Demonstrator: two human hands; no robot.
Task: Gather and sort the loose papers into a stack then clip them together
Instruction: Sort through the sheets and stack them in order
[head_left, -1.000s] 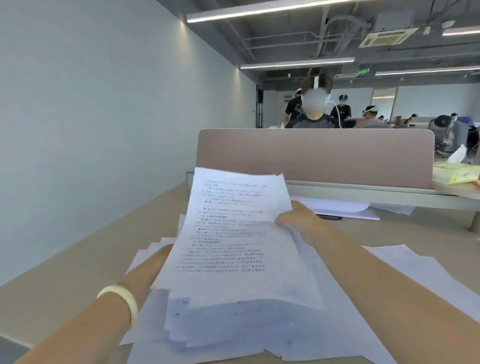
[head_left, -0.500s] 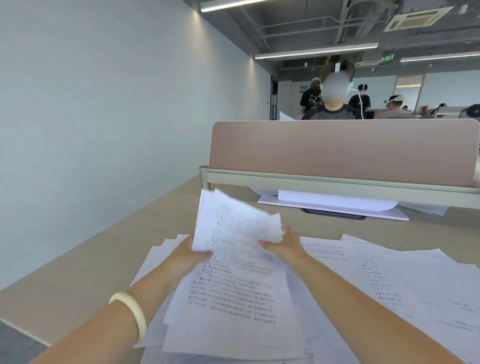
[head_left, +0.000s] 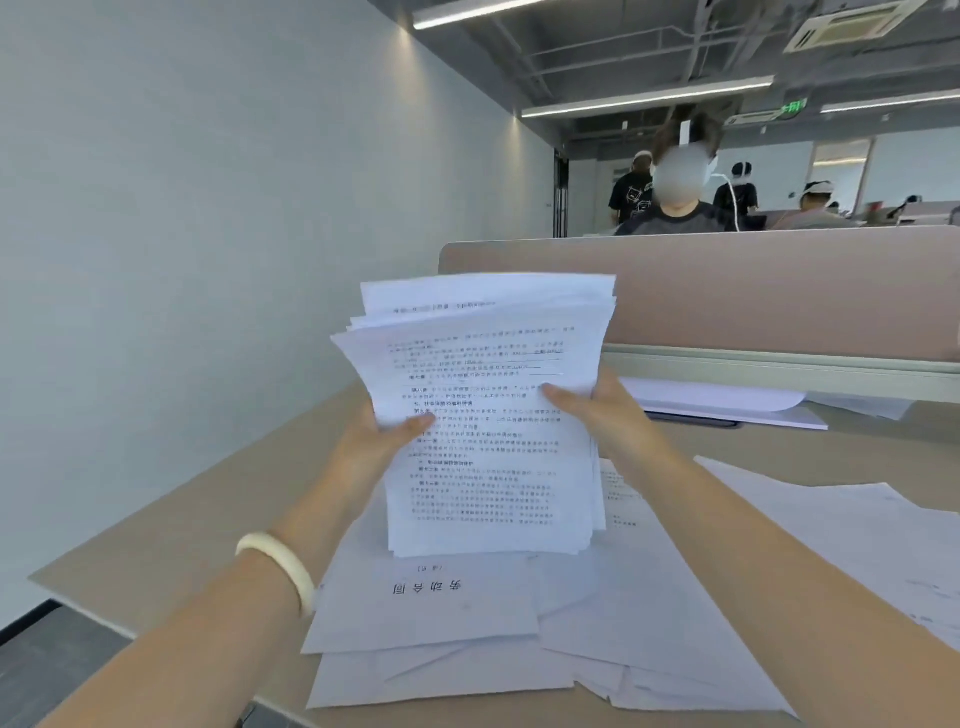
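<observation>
Head view. Stack of papers (head_left: 483, 415) held upright in the air above the tabletop (head_left: 182, 519), its top edges uneven and fanned. Left hand (head_left: 374, 441) grips the stack's left edge, right hand (head_left: 602, 410) its right edge. Each thumb lies across the printed front and pinches the stack against fingers hidden behind it. White bangle (head_left: 278, 564) on the left wrist. Loose sheets (head_left: 467, 623) overlap on the tabletop below the stack and to its right.

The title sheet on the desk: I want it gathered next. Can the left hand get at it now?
Probably not yet: the left hand grips the held stack, as does the right hand. The title sheet lies uncovered just below it.
</observation>
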